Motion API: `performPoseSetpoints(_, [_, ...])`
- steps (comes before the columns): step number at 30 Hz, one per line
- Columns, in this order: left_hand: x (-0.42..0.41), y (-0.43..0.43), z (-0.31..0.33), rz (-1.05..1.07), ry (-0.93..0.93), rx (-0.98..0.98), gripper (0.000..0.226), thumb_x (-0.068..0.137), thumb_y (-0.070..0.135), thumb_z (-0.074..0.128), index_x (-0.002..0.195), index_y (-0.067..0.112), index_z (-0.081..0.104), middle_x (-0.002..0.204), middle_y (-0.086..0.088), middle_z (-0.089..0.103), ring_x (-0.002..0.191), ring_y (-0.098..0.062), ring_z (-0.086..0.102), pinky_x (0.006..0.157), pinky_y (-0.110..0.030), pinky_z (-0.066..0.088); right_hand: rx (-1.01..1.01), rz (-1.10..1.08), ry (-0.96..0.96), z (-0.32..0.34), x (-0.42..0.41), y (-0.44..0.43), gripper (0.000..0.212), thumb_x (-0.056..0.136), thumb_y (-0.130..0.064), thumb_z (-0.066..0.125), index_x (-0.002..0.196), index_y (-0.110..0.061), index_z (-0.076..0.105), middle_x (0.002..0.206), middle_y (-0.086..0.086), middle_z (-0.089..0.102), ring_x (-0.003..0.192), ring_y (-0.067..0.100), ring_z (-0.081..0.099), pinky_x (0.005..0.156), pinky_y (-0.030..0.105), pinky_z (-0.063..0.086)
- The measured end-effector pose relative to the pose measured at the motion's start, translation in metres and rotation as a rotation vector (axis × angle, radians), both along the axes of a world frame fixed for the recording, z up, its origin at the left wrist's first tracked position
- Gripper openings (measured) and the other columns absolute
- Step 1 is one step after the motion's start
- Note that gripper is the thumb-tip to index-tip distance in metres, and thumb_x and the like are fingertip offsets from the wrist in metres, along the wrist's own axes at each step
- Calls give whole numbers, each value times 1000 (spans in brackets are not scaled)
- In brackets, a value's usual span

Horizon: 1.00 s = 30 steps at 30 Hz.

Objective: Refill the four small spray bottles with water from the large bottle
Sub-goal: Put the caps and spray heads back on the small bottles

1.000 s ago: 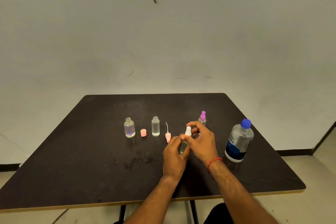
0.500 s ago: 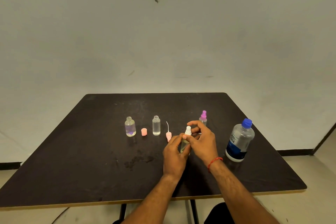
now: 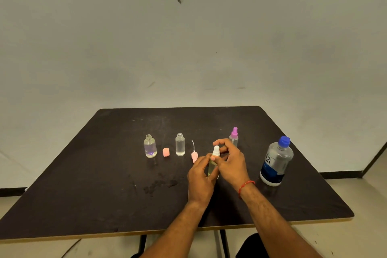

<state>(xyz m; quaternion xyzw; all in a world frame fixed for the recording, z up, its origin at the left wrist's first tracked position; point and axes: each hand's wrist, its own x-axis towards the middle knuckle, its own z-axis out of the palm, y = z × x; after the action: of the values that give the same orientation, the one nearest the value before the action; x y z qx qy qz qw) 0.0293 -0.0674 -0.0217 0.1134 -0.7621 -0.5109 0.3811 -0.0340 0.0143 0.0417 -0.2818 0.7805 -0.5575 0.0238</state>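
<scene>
On the dark table (image 3: 104, 184), my left hand (image 3: 200, 178) grips the body of a small yellowish spray bottle (image 3: 212, 166). My right hand (image 3: 230, 162) pinches that bottle's white spray top (image 3: 216, 151). Two uncapped clear small bottles stand at the left, one rounder (image 3: 150, 146) and one slimmer (image 3: 180, 145). A pink cap (image 3: 166, 152) sits between them, and a pink spray head with its tube (image 3: 194, 154) lies to the right of the slimmer one. A small bottle with a purple spray top (image 3: 234, 136) stands behind my right hand. The large water bottle (image 3: 276, 162), blue cap on, stands at the right.
A wet patch (image 3: 159, 185) marks the table in front of the small bottles. The table's front edge (image 3: 167, 232) runs close to my forearms. A pale wall rises behind the table, and a dark baseboard runs along the floor at right.
My right hand's fingers have shifted slightly around the white spray top. Both hands stay on the yellowish bottle and nothing else has moved.
</scene>
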Motion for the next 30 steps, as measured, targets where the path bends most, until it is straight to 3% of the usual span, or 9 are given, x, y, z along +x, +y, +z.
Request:
performPoseSetpoints(5, [1, -1, 0, -3, 21, 26, 34, 91, 15, 73, 122, 29, 68, 108, 16, 69, 104, -4, 66, 86, -16, 52, 19, 97, -1, 4, -9, 5, 56, 84, -2, 70, 125, -38, 56, 100, -9, 67, 95, 6, 66, 78, 15, 53])
performPoseSetpoints(8, [0, -1, 0, -11, 1, 16, 35, 92, 20, 73, 125, 28, 66, 110, 16, 68, 106, -2, 65, 87, -15, 52, 10, 123, -5, 5, -12, 7, 54, 85, 3, 68, 122, -35, 61, 97, -7, 72, 97, 4, 68, 85, 27, 57])
performPoseSetpoints(12, [0, -2, -1, -37, -29, 30, 36, 92, 25, 73, 126, 30, 64, 114, 17, 68, 108, -1, 64, 90, -20, 54, -60, 107, -9, 6, -10, 9, 46, 83, 6, 68, 110, -31, 64, 94, -5, 73, 96, 6, 69, 88, 31, 57])
performPoseSetpoints(15, [-1, -2, -1, -55, -40, 34, 33, 93, 24, 72, 124, 30, 66, 112, 17, 71, 104, 0, 67, 88, -26, 57, -98, 77, -31, 5, -9, 9, 43, 81, 4, 71, 106, -30, 61, 90, -2, 72, 90, 11, 70, 81, 30, 58])
performPoseSetpoints(21, [4, 0, 0, -55, -22, 60, 40, 92, 14, 71, 124, 36, 61, 115, 19, 70, 108, 2, 66, 93, -22, 55, -72, -37, 7, 4, 0, 2, 43, 80, 0, 73, 104, -27, 49, 87, 0, 60, 80, 11, 63, 66, 16, 52])
performPoseSetpoints(26, [5, 0, 3, -61, -26, 76, 35, 94, 20, 71, 122, 39, 63, 111, 19, 72, 105, -1, 68, 90, -29, 58, -4, 134, -73, 9, -10, 8, 45, 85, -4, 70, 121, -29, 60, 102, -5, 69, 99, 9, 66, 85, 26, 57])
performPoseSetpoints(30, [4, 0, 2, -64, -31, 74, 32, 93, 25, 72, 124, 32, 67, 111, 18, 72, 104, -2, 68, 90, -32, 58, -37, 241, -169, 13, -17, 13, 32, 87, 3, 65, 106, -21, 71, 104, -1, 74, 103, 10, 68, 90, 32, 56])
